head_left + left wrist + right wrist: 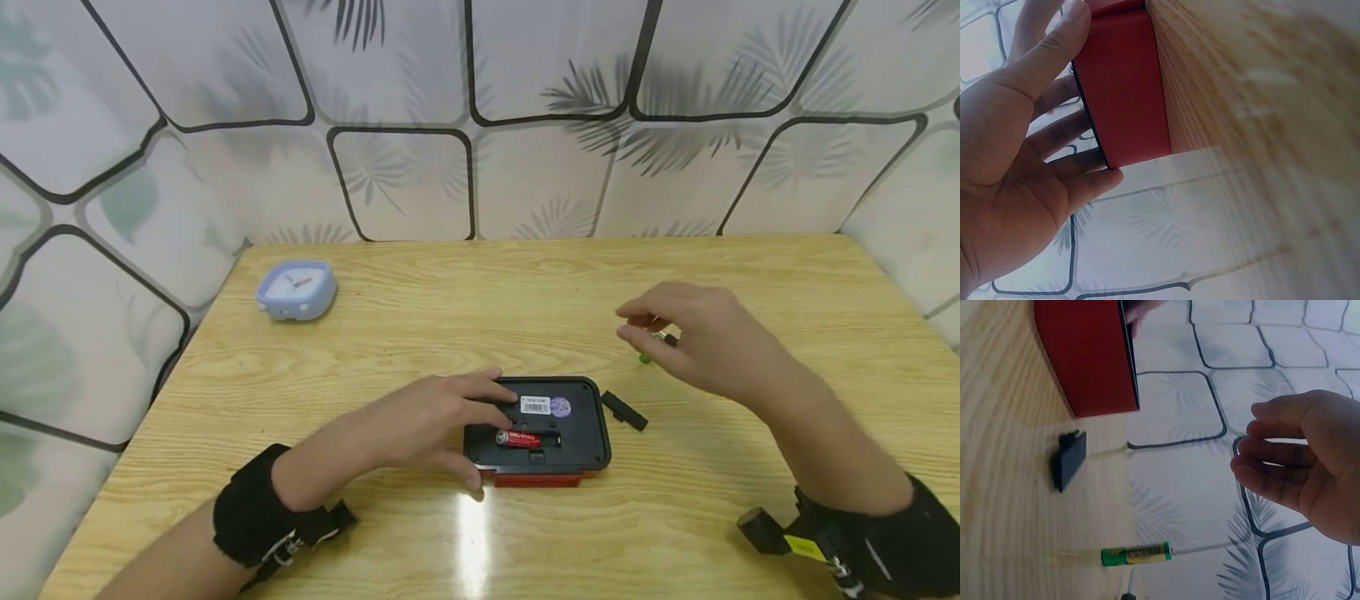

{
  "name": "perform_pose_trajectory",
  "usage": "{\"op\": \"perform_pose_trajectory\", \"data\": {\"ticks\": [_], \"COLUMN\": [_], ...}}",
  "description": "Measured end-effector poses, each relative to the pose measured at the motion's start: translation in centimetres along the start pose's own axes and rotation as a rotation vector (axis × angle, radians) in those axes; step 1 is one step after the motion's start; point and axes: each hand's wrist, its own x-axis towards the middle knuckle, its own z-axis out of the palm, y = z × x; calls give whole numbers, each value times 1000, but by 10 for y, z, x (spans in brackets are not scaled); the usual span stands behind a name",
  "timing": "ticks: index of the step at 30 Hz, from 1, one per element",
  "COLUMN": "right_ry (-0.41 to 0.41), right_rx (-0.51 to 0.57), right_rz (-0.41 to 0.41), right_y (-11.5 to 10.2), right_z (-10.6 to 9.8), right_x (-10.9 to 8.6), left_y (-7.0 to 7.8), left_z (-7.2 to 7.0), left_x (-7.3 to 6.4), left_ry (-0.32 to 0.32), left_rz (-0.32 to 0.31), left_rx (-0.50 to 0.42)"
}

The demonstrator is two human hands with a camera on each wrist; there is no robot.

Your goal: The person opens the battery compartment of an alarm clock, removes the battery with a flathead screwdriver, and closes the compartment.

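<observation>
A device with a black back and a red body (585,429) lies back side up on the table. A red battery (519,438) sits in the open compartment of its back. My left hand (431,421) rests on the device's left part, fingers extended over the back and thumb at the near edge. Right of the device lies a small black battery cover (624,411). My right hand (705,346) hovers above the table further right, fingers loosely bent and holding nothing. Below it lie a green battery (1137,554) and a thin metal-tipped tool (1129,595), both partly hidden in the head view.
A light blue alarm clock (298,292) stands at the table's back left. Patterned walls (540,179) rise behind the wooden table (450,292) and on both sides. Black bands with cameras (262,508) are worn on both wrists.
</observation>
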Motion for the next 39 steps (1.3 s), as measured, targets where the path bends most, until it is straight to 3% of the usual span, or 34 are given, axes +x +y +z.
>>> {"op": "perform_pose_trajectory", "data": {"ticks": [3, 7, 14, 20, 24, 32, 39], "right_ry": [-39, -156, -234, -416, -507, -514, -511], "right_rx": [54, 124, 178, 215, 227, 178, 102], "right_rz": [-127, -198, -214, -198, -185, -256, -243], "right_y": [-12, -28, -43, -57, -64, -70, -74], "right_z": [10, 23, 35, 44, 49, 56, 61], "right_x": [0, 0, -1, -4, -7, -9, -9], "left_y": [0, 0, -2, -3, -3, -2, -3], "left_z": [-1, 0, 1, 0, -1, -1, 1], "left_x": [0, 0, 1, 0, -1, -1, -1], "left_ry": [2, 5, 5, 25, 27, 20, 32], "left_rz": [6, 13, 7, 28, 5, -22, -14], "left_rx": [0, -3, -11, -19, -48, -66, -78]}}
